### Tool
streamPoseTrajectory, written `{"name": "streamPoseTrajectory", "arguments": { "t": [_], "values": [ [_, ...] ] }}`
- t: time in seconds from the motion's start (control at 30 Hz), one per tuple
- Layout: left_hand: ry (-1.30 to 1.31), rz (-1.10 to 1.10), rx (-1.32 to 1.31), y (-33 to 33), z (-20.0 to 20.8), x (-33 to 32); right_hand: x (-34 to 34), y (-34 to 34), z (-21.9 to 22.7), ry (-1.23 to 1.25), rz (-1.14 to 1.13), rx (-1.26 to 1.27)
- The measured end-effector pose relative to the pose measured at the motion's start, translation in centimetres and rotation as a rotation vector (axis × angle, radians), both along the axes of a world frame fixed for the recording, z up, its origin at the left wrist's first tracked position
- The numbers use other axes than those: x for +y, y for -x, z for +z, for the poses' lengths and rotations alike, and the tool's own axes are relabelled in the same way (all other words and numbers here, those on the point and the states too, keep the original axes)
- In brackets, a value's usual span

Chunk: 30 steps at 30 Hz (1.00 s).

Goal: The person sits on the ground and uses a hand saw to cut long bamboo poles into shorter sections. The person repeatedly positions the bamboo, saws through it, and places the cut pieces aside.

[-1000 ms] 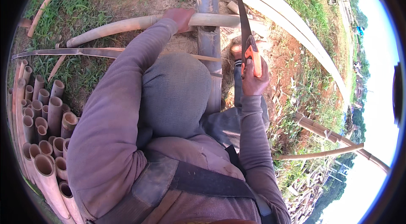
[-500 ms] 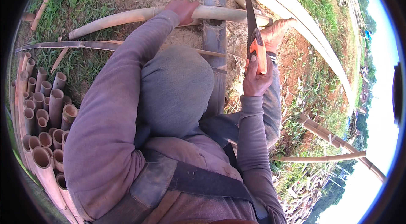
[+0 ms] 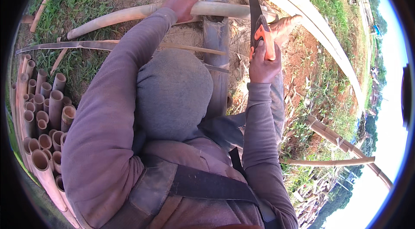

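Bamboo pole (image 3: 129, 13), pale and long, lay crosswise over an upright grey post (image 3: 215, 34) above bare earth and grass; judged stiff, hollow and light for its length, smooth-skinned and liable to roll or slip unless pinned near the support. Left hand (image 3: 181, 6) was closed over the pole just beside the post, arm stretched forward nearly straight, sleeve to the wrist. Right hand (image 3: 263, 62) was wrapped tight round the orange handle of a hand saw (image 3: 255, 8), elbow bent, blade pointing up and away beside the pole's right end; contact with it could not be told. Cut bamboo tubes (image 3: 43, 116) were stacked at left.
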<state>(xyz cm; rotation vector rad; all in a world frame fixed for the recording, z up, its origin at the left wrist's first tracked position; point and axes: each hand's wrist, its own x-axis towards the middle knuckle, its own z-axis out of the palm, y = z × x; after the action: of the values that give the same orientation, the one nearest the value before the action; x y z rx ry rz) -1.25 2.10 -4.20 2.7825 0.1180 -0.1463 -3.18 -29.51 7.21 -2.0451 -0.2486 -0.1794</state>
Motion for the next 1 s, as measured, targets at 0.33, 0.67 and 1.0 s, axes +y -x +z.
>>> {"name": "streamPoseTrajectory", "arguments": {
  "t": [0.33, 0.67, 1.0],
  "values": [
    [-0.013, -0.010, 0.031, 0.4, -1.1, 0.1, -8.0, 12.8, 0.6, -0.221, -0.053, 0.038],
    [0.000, 0.012, 0.022, 0.7, -0.2, 0.2, -5.0, 3.8, -1.2, 0.055, 0.056, -0.125],
    [0.002, -0.014, 0.016, -0.3, -0.6, -0.3, -1.2, -1.0, -1.0, 0.026, 0.016, -0.079]
  ]
}}
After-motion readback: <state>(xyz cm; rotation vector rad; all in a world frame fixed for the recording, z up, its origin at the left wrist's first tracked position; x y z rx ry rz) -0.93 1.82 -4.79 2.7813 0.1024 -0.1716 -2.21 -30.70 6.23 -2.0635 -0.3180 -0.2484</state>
